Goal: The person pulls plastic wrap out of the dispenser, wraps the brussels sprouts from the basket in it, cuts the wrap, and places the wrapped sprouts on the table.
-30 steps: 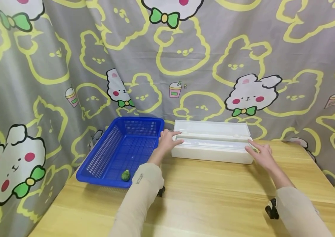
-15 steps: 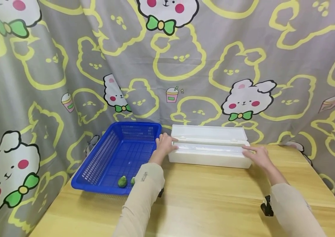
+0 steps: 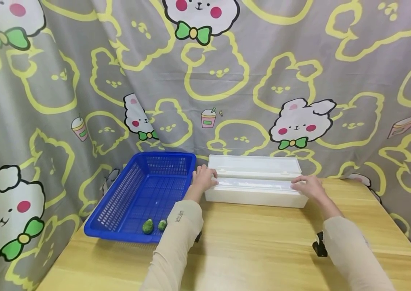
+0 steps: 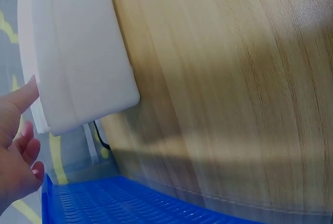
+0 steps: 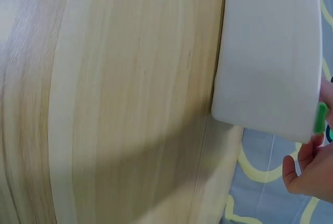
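Note:
A long white plastic box (image 3: 256,197) stands at the back of the table, its clear lid (image 3: 254,165) tipped up behind it. A shiny clear strip (image 3: 252,184) runs along the opening. My left hand (image 3: 202,179) grips the box's left end at the top; in the left wrist view its thumb (image 4: 28,91) lies on the upper edge, the other fingers bent below. At the opposite end my right hand (image 3: 311,188) grips the top edge with thumb and fingertips together. A green piece (image 5: 321,117) shows beside its fingers in the right wrist view. Inside the box is mostly hidden.
To the left is a blue perforated basket (image 3: 96,231) holding two small green lumpy items (image 3: 147,226). A patterned grey curtain (image 3: 176,76) hangs behind the wooden table (image 3: 260,250). Black devices (image 3: 319,244) sit by both sleeves.
The head view has shifted. My right hand has moved slightly inward along the box top, and the fingers and thumbs of both hands have drawn closer together. A second green item is visible in the basket.

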Motion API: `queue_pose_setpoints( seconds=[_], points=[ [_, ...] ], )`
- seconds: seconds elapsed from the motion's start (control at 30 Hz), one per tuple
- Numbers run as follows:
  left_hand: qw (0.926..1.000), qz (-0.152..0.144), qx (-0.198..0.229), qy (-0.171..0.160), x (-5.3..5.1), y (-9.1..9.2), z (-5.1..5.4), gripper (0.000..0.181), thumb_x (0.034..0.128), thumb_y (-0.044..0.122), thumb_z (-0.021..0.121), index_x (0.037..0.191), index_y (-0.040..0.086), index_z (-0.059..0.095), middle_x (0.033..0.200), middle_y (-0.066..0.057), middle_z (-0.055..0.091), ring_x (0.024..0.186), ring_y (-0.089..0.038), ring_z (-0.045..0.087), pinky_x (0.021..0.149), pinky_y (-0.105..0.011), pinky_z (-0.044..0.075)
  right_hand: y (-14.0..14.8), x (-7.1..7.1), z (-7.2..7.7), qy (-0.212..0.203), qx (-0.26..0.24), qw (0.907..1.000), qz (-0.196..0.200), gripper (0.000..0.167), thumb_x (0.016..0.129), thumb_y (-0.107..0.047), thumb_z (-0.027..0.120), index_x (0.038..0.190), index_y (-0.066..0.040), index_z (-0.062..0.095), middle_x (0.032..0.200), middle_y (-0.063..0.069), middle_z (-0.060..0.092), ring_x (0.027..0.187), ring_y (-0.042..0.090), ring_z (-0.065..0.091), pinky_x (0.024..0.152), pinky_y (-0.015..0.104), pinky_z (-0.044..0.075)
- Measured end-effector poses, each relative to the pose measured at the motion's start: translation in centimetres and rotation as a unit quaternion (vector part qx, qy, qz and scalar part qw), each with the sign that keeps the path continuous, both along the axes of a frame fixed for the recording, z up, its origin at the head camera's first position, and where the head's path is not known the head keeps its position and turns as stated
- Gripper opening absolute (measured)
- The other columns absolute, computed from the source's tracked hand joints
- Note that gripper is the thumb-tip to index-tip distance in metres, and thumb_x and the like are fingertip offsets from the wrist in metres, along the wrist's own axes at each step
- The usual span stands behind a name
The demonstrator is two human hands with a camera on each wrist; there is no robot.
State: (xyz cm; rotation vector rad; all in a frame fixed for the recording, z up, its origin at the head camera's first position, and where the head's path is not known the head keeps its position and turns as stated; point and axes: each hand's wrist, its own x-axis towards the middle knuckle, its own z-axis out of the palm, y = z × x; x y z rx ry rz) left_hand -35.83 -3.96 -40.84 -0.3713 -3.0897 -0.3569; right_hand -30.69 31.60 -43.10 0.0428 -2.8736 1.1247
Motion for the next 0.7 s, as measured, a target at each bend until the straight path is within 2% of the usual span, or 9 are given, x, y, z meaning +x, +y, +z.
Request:
queue_pose_setpoints(
  seconds=[0.1, 0.27, 0.5, 0.7],
  points=[
    [1.0000, -0.001, 0.005, -0.003, -0.08, 0.15, -0.26, 0.011, 0.0810, 0.031, 0.068, 0.087, 0.022, 0.064, 0.108, -0.010, 0.051, 0.105, -0.028, 0.041, 0.084, -0.041, 0.033, -0.13, -0.07, -0.14, 0.007, 0.001, 1.0000, -0.005, 0.027, 0.083, -0.019, 0.062, 0.098, 0.004, 0.063, 0.120, 0.038, 0.042, 0.110, 0.057, 0.028, 0.084, 0.061, 0.027],
    [1.0000, 0.004, 0.007, -0.006, -0.14, 0.23, -0.21, 0.009, 0.0816, 0.028, 0.068, 0.081, 0.021, 0.062, 0.106, -0.010, 0.052, 0.104, -0.028, 0.042, 0.084, -0.041, 0.034, -0.16, -0.25, -0.23, 0.003, 0.010, 0.9999, -0.008, 0.027, 0.085, -0.023, 0.060, 0.098, 0.001, 0.063, 0.118, 0.036, 0.043, 0.110, 0.055, 0.029, 0.078, 0.061, 0.029],
    [0.9999, 0.001, 0.005, -0.011, -0.27, 0.16, -0.12, 0.010, 0.0816, 0.030, 0.067, 0.085, 0.022, 0.063, 0.106, -0.010, 0.053, 0.105, -0.029, 0.043, 0.085, -0.042, 0.034, -0.10, -0.31, -0.20, 0.008, 0.008, 0.9999, -0.008, 0.029, 0.085, -0.025, 0.061, 0.099, 0.001, 0.064, 0.117, 0.034, 0.047, 0.109, 0.055, 0.031, 0.077, 0.060, 0.030],
    [0.9999, -0.003, 0.004, -0.016, -0.60, 0.23, -0.26, 0.020, 0.0792, 0.035, 0.069, 0.094, 0.022, 0.064, 0.110, -0.010, 0.053, 0.106, -0.029, 0.044, 0.086, -0.042, 0.035, 0.11, -0.26, -0.13, -0.004, 0.016, 0.9998, 0.010, 0.040, 0.085, -0.029, 0.062, 0.111, 0.001, 0.060, 0.123, 0.035, 0.040, 0.113, 0.056, 0.025, 0.078, 0.061, 0.028]
  ],
)
